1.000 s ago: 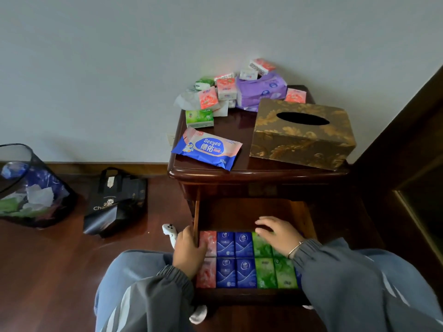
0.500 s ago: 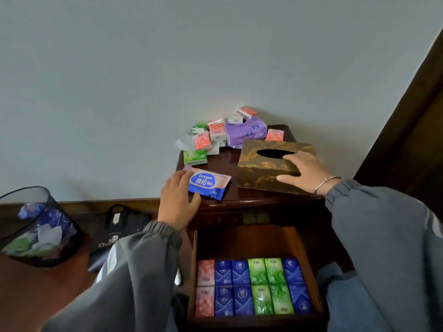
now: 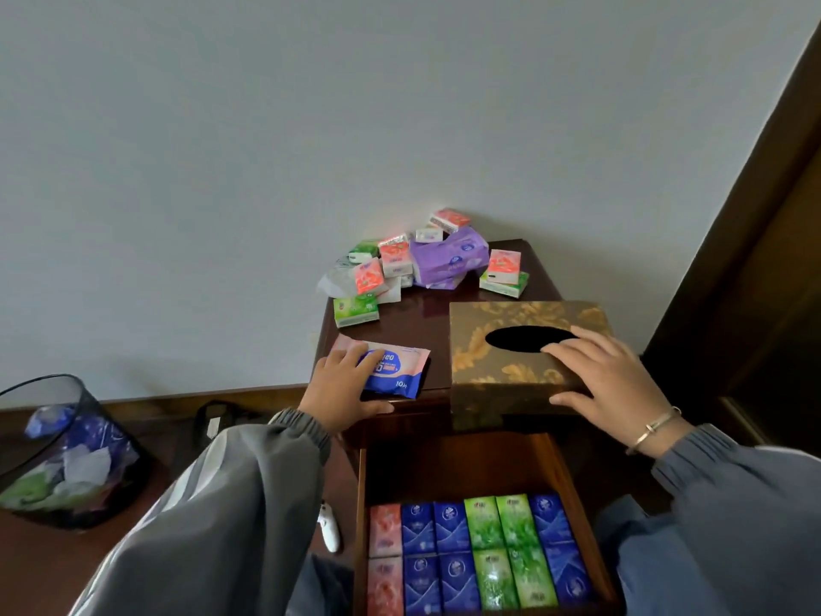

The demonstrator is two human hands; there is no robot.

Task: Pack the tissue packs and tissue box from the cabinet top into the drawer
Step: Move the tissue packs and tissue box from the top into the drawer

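Pale grey wall (image 3: 311, 148) filled the upper half of the view, above a dark wooden cabinet (image 3: 426, 313) seen from overhead.

On the cabinet top, at its front right, sat a gold-patterned tissue box (image 3: 502, 362) with a dark oval slot. The person's right hand (image 3: 608, 384), a thin bracelet (image 3: 657, 426) at the wrist, lay spread on the box's lid. Its fingers were nearly straight and reached the slot's edge, and the thumb pressed the box's front upper edge.

At the cabinet top's front left lay a flat blue and pink wipes pack (image 3: 395, 371). The left hand (image 3: 340, 389) rested on it, fingers loosely straight across its top, thumb stretched along its near edge. Neither item was lifted off the cabinet.

Along the back of the cabinet top sat a loose pile of small tissue packs (image 3: 393, 260) in red and green, around a crumpled purple soft pack (image 3: 448, 257). One green pack (image 3: 355, 309) lay apart, nearer the front.

Below the cabinet top the drawer (image 3: 362, 482) stood pulled out. Its near part held two neat rows of packs (image 3: 484, 553): red, blue and green.

On the floor left of the cabinet were a black bag (image 3: 222, 420) and, farther left, a dark mesh bin (image 3: 66, 446) holding crumpled paper.
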